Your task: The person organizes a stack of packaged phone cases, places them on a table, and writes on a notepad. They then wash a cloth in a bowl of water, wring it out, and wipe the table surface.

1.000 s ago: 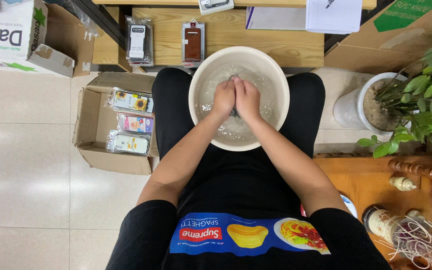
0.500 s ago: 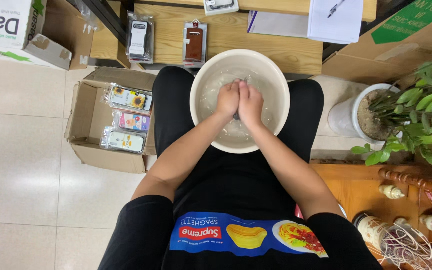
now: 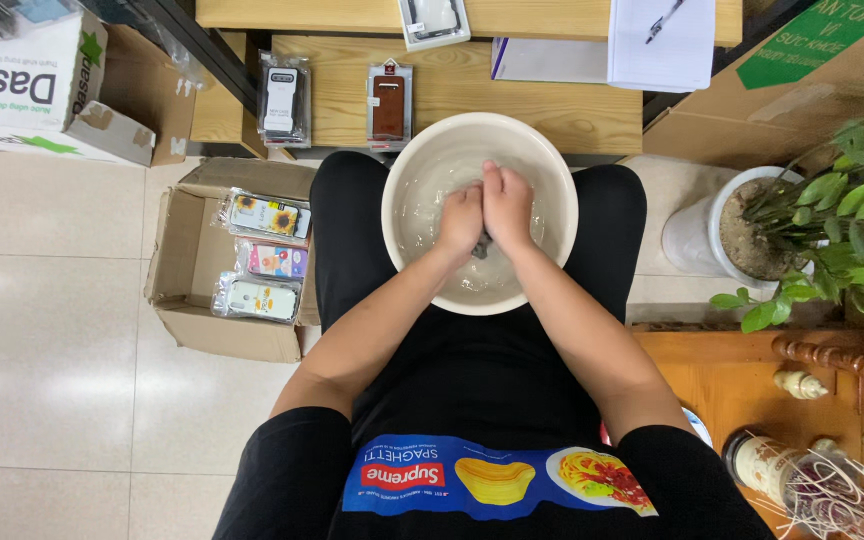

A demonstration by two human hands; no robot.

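a round, smooth, off-white basin (image 3: 404,170) is shown resting on the lap of a seated person, braced between the thighs so that it is kept level and within reach of both forearms. it is partly filled with clear water, through which the pale bottom is seen. the left hand (image 3: 462,217) and the right hand (image 3: 508,207) are pressed side by side in the water near the middle of the basin, fingers curled downward. a small dark object (image 3: 479,248) is glimpsed between and just below the hands; it is closed upon by both of them, though its kind and material cannot be told. the hands are held together so that the object is kept under the surface.

beyond the basin, a light wooden table (image 3: 552,100) with a plain grain is seen, carrying two flat, packaged phone cases (image 3: 390,103) in clear glossy wrap and a sheet of white paper (image 3: 662,45) with a pen. on the tiled floor to the person's left, an open corrugated cardboard box (image 3: 177,270) is set, with more wrapped cases laid flat in it. to the right, a leafy green plant (image 3: 842,220) is held in a white glazed pot (image 3: 692,235).
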